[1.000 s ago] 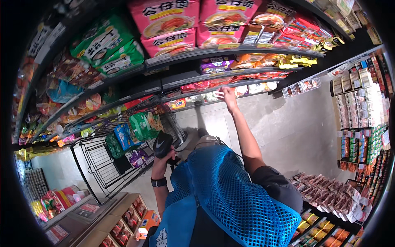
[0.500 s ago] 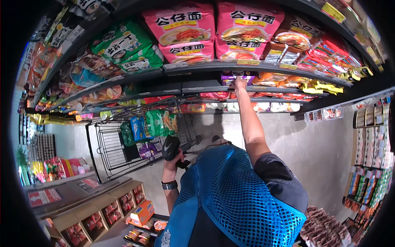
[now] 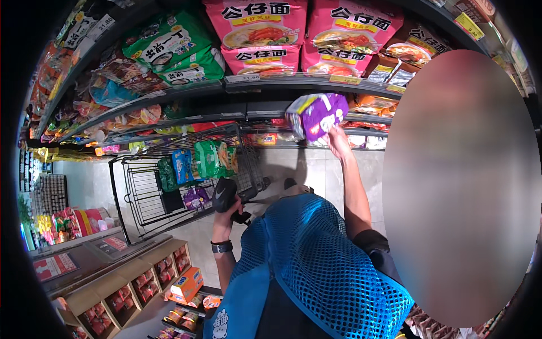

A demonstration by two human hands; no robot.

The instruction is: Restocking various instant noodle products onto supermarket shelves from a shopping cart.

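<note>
My right hand (image 3: 339, 142) grips the lower edge of a purple multipack of instant noodles (image 3: 324, 117), held tilted in front of the lower shelves. My left hand (image 3: 228, 212), with a dark band on its wrist, is closed around a black rounded handle-like thing (image 3: 224, 195) beside the wire shopping cart (image 3: 138, 206). Whether that thing belongs to the cart I cannot tell. Inside the cart lie a green packet (image 3: 209, 160), a blue packet (image 3: 182, 165), a dark green packet (image 3: 167, 174) and a purple packet (image 3: 196, 199).
Pink noodle packs (image 3: 262, 34) and green noodle packs (image 3: 169, 48) fill the shelf above a dark shelf edge (image 3: 271, 82). Low wooden display boxes (image 3: 116, 282) and an orange carton (image 3: 187, 285) stand at lower left. A large blurred oval hides much of the right side.
My right hand has drawn the purple noodle multipack out of the lower shelf, toward me. The left hand keeps its hold. A blurred patch has appeared on the right.
</note>
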